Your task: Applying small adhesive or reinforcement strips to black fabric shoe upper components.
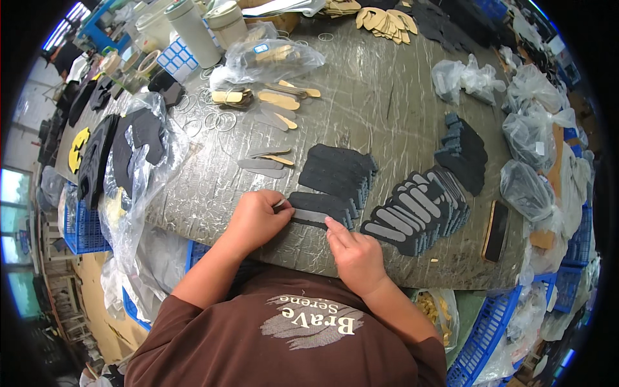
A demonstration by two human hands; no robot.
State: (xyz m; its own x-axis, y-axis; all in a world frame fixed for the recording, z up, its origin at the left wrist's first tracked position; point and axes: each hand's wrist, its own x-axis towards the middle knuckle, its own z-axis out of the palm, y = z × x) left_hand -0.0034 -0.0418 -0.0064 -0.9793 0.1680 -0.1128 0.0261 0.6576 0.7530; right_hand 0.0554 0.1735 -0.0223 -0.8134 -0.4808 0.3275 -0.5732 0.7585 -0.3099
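Note:
A grey rounded strip (309, 217) lies along the near edge of a dark, layered stack of flat pieces (322, 201). At the strip's left end my left hand (261, 218) is closed in a pinch; a small pale bit shows between its fingers. My right hand (354, 253) has its fingers drawn together, the index fingertip at the strip's right end. Just beyond lies another dark stack (335, 169). To the right, overlapping dark pieces (412, 209) carry grey strips on top. Loose grey strips (261, 169) lie beyond my left hand.
Tan and grey strips (278, 100) lie farther back near rubber bands (219, 121) and a plastic bag (267, 58). More dark pieces (463, 155) and a phone (495, 231) are at right. Blue crates (487, 335) stand below the table's edge. Tied clear bags (529, 187) line the right side.

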